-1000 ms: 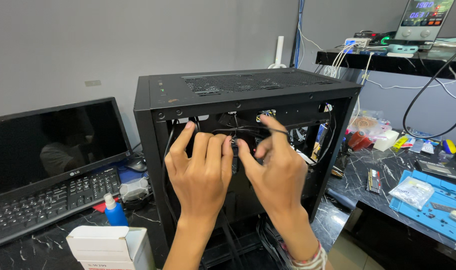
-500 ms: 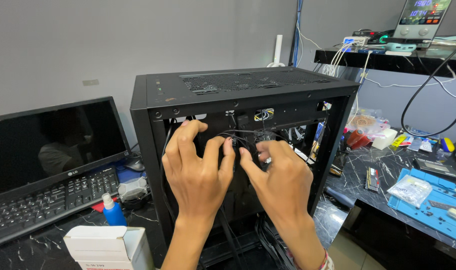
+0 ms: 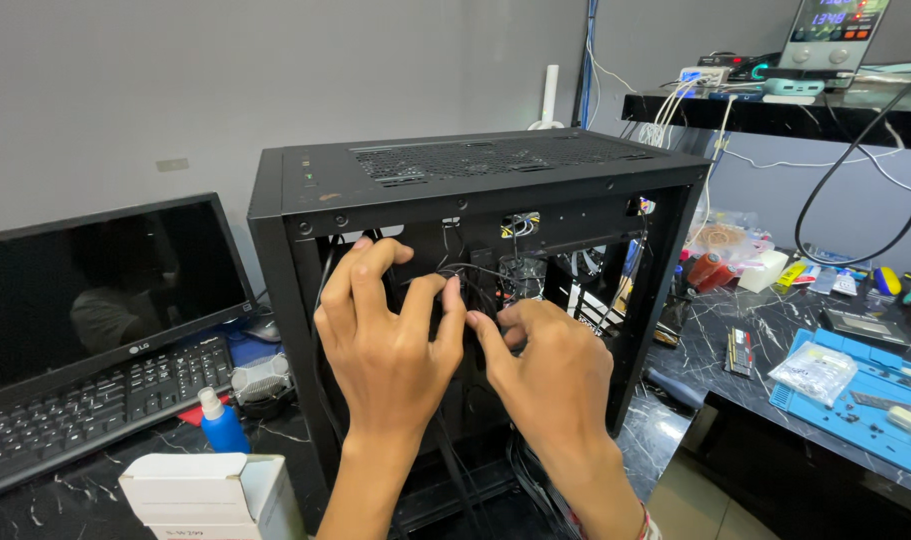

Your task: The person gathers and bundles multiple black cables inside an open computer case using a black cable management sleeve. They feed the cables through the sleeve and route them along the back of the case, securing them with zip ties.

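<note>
Fingers (image 3: 453,300) on black cables (image 3: 485,275)

Dark monitor (image 3: 95,290) left, white box (image 3: 210,492)

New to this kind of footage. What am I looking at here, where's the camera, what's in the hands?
There is no robot: a person works with two bare hands, and the one camera sits on their head, looking down and forward at them.

The big black box is a desktop computer case with its side panel off, standing on a dark marbled table. Both hands reach into the opening. The left hand and right hand have their fingers on a bundle of thin black cables inside; exactly how each grips cannot be made out.

On the left stand a dark monitor, a keyboard, a small blue bottle and a white cardboard box. On the right lies a blue work mat with small parts. A shelf above carries a lit instrument.
</note>
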